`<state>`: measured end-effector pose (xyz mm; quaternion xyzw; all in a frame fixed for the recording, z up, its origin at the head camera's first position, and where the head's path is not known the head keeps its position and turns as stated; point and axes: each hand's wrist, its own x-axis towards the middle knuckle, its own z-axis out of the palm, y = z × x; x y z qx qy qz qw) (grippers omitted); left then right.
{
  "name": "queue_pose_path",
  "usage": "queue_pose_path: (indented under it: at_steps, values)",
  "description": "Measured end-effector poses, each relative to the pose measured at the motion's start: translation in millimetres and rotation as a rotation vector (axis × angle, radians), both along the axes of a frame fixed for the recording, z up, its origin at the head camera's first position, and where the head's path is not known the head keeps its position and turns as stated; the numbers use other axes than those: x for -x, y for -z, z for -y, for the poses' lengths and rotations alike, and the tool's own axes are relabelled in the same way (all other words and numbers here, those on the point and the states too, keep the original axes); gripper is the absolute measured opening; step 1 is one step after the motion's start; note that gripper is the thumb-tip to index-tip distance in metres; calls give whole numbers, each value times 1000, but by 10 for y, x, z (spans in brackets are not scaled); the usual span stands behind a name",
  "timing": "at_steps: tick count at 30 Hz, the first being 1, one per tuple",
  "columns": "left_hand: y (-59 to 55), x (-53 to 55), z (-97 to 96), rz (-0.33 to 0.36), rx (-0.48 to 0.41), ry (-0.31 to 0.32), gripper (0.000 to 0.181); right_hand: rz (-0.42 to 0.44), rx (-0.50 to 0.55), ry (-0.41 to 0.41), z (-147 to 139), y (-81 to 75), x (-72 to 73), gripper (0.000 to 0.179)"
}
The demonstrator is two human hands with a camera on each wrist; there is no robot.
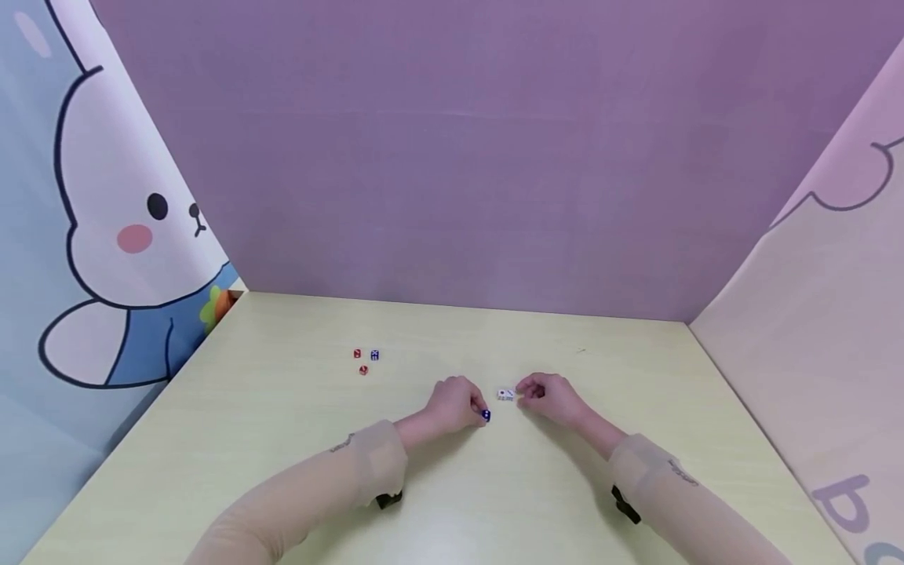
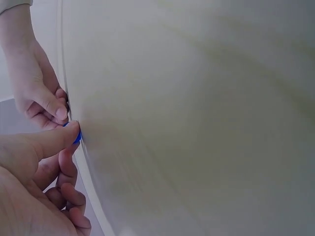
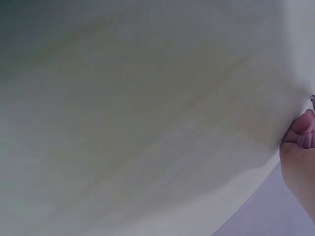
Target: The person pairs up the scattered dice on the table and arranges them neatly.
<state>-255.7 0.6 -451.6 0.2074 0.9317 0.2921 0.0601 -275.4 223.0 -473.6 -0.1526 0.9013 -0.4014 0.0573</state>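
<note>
Between thumb and fingertips, my left hand (image 1: 455, 404) pinches a blue die (image 1: 486, 415) with white pips. In the left wrist view the blue die (image 2: 78, 132) peeks out as a bright blue edge, mostly covered by the thumb. Two white dice (image 1: 505, 395) sit side by side on the table, just beyond the blue one. My right hand (image 1: 554, 398) is beside them on the right, its fingers loosely bent and thumb apart from the index finger, fingertips right at the dice. The right wrist view catches only part of this hand (image 3: 300, 142) at its edge.
Farther left on the pale table (image 1: 607, 361) lie a red die (image 1: 357, 354), another red die (image 1: 363, 370) and a blue die (image 1: 375, 355). A purple panel (image 1: 452, 157) rises at the table's back edge, with printed cloths on both sides.
</note>
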Motion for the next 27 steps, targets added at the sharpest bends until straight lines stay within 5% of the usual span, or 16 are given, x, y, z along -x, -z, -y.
queue_pose_path:
  at_steps: [14,27]
  values:
    - [9,17,-245,-45,52,12,12,15,-16,-88,-55,-73,-237,19]
    - [82,79,-439,-84,90,-31,12,-54,1,-148,-14,10,-237,14]
